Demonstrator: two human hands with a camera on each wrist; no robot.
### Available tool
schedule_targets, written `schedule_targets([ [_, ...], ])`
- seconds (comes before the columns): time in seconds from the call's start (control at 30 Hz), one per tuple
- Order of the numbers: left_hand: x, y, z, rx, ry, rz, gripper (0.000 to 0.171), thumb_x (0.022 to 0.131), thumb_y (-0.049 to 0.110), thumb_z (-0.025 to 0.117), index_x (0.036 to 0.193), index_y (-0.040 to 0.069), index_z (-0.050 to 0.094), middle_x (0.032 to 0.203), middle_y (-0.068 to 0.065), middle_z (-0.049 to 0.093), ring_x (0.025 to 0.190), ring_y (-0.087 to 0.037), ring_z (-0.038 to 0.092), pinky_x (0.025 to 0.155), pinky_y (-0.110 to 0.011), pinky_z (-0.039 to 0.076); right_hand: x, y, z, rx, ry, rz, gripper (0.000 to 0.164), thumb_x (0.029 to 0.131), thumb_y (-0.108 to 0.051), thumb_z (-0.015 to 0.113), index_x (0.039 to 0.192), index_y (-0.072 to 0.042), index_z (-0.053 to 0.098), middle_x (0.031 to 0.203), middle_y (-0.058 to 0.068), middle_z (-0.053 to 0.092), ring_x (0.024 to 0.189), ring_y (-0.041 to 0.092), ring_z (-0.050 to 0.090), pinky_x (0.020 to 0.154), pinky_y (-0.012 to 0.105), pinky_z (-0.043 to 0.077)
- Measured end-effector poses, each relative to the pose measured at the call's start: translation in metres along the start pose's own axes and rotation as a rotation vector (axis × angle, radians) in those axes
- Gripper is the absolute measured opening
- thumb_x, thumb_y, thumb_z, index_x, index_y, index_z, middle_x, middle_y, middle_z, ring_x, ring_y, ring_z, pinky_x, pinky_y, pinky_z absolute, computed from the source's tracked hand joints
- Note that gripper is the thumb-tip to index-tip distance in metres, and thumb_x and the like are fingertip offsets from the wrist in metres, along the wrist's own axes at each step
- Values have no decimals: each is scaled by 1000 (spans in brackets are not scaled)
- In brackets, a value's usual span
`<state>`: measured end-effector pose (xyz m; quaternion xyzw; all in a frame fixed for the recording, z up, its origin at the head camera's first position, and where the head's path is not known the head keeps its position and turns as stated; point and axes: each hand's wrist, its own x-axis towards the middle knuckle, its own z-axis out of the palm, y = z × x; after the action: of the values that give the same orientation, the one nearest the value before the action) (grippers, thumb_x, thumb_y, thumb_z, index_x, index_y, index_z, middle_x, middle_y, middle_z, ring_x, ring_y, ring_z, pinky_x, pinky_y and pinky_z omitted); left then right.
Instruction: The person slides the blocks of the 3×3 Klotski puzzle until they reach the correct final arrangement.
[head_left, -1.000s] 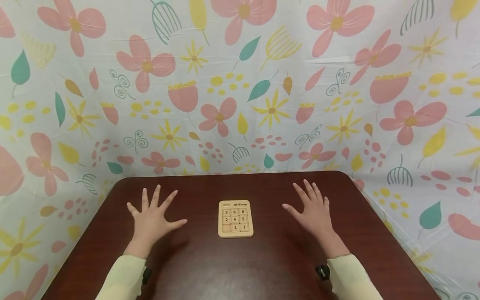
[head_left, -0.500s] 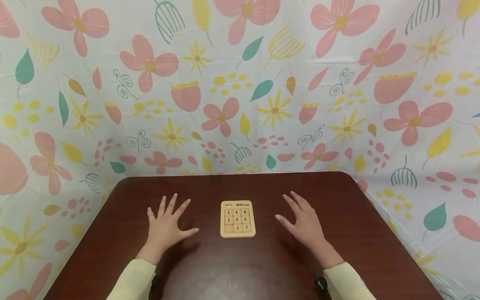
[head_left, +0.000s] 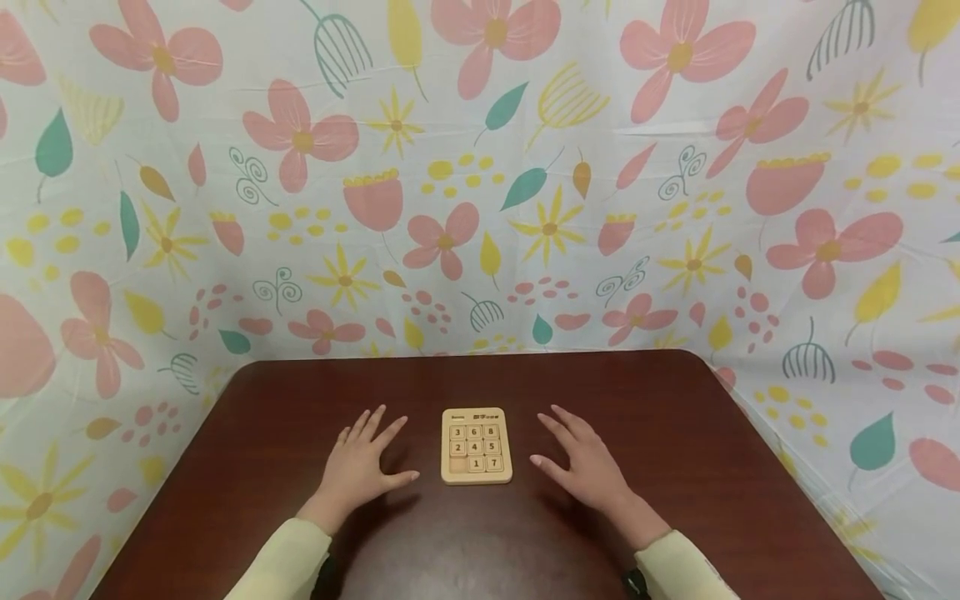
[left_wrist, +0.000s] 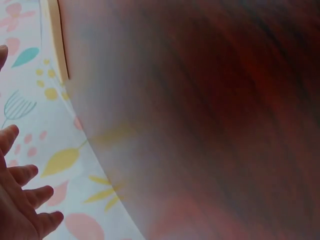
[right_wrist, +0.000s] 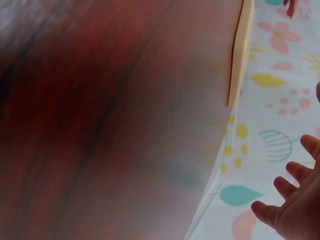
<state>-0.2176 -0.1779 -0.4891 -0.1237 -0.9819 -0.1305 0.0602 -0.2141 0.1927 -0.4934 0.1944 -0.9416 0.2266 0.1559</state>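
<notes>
A wooden number slide puzzle [head_left: 476,447] lies flat at the middle of the table. Its tiles read 3 6 8, 2 4 5, then a bare slot at bottom left, 1 and 7. To its left is my left hand [head_left: 358,467], fingers spread, holding nothing, a short gap from the board. On the other side my right hand [head_left: 585,467] is likewise apart from the puzzle, fingers extended. Both wrist views catch just the board's thin edge, as a pale strip [left_wrist: 57,42] in the left one and a wooden side [right_wrist: 241,52] in the right one.
The dark red-brown table [head_left: 480,542] has rounded far corners and a glossy top. A floral cloth [head_left: 480,183] hangs behind it and along both sides. Each forearm wears a pale sleeve, with a black strap device [head_left: 636,582] by the right wrist.
Both hands have moved inward toward the puzzle, the left one to the right and the right one to the left, and slightly nearer to me. The puzzle's tiles stay as they were.
</notes>
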Motion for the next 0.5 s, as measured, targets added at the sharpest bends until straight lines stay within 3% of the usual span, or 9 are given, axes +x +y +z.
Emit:
schedule_targets([
  [0.27, 13, 9, 10, -10, -60, 42, 93, 78, 67, 79, 156, 27, 47, 167, -14, 36, 155, -39, 34, 120, -62, 38, 4, -4, 10, 38, -108, -57, 63, 97, -44, 68, 150, -13, 53, 158, 17, 47, 144, 45, 46, 111, 67, 43],
  [0.5, 21, 14, 17, -36, -119, 113, 96, 75, 65, 82, 154, 22, 49, 165, -16, 38, 154, -39, 36, 122, -60, 36, 8, -9, 20, 33, -228, -117, 70, 94, -48, 69, 152, -13, 51, 160, 18, 44, 147, 47, 42, 113, 70, 40],
])
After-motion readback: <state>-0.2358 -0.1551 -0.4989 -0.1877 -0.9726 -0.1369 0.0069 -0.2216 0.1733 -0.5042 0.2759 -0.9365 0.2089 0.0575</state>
